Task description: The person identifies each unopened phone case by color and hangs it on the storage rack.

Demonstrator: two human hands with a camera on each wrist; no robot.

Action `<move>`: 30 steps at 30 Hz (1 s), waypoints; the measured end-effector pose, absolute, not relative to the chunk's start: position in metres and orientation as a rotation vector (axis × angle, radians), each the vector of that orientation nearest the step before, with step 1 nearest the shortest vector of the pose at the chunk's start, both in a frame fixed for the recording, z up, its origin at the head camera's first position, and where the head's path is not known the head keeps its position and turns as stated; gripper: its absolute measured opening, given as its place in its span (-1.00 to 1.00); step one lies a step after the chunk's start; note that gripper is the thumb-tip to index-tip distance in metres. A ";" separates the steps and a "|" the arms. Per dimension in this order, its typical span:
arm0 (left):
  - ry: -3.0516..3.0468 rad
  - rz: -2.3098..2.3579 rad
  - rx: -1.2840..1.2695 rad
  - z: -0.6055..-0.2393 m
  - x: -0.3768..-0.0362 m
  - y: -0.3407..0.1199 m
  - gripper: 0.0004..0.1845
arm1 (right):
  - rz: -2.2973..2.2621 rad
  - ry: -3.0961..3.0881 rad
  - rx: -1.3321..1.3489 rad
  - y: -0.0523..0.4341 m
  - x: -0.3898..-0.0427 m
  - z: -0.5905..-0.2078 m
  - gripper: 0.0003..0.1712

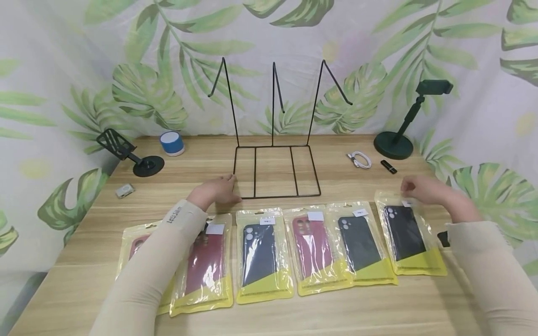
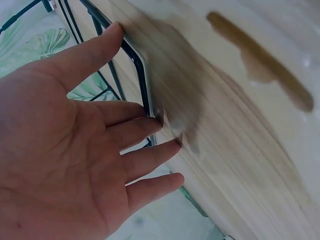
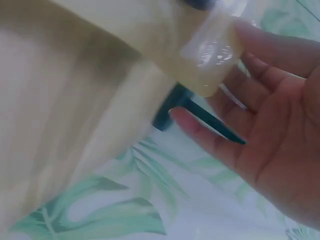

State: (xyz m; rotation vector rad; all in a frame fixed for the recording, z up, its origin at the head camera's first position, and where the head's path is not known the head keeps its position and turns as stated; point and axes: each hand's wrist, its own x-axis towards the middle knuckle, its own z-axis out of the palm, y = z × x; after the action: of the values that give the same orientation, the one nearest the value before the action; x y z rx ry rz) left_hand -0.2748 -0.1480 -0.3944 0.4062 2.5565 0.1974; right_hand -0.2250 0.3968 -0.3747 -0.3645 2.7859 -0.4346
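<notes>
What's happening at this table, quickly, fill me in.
A person is working with both hands at a wooden table. The right hand pinches the top corner of the rightmost bagged phone case, a black one. The left hand is at the near left corner of a black wire display rack, fingers fairly straight. Five other bagged phone cases lie in a row along the front; none hangs on the rack's arms yet.

Wire rack (image 1: 272, 146) on tbl (image 1: 336, 312) as ctr. — bagged cases (image 1: 259, 254), row at 6 o'clk; L stand (image 1: 148, 166) at 9; cable (image 1: 352, 158) at 3 — R stand (image 1: 393, 145) beyond.
</notes>
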 end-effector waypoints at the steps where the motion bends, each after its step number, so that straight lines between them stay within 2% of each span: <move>1: 2.558 0.201 0.407 -0.394 -0.275 -0.148 -0.08 | -0.478 2.809 -0.361 0.396 -0.225 -0.371 -0.93; 9: 2.554 0.217 0.411 -0.394 -0.276 -0.151 -0.10 | -0.508 3.076 -0.276 0.375 -0.219 -0.334 -0.80; 13: 2.562 0.230 0.418 -0.394 -0.275 -0.152 -0.11 | -0.506 3.170 -0.337 0.361 -0.211 -0.321 -0.78; 19: 2.560 0.272 0.406 -0.398 -0.274 -0.152 -0.09 | -0.505 3.282 -0.685 0.341 -0.199 -0.301 -0.90; 26: 2.587 0.233 0.425 -0.401 -0.273 -0.155 -0.10 | -0.506 3.352 -1.327 0.312 -0.202 -0.269 -0.73; 30: 2.594 0.227 0.425 -0.400 -0.272 -0.155 -0.11 | -0.575 3.445 -1.341 0.291 -0.211 -0.254 -0.81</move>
State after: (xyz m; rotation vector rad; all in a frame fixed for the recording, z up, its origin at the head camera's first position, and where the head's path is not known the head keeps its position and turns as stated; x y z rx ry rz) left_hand -0.2719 -0.1547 -0.3995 0.4245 2.5940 0.2273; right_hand -0.2106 0.2909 -0.2539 -1.3406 3.4454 -0.5746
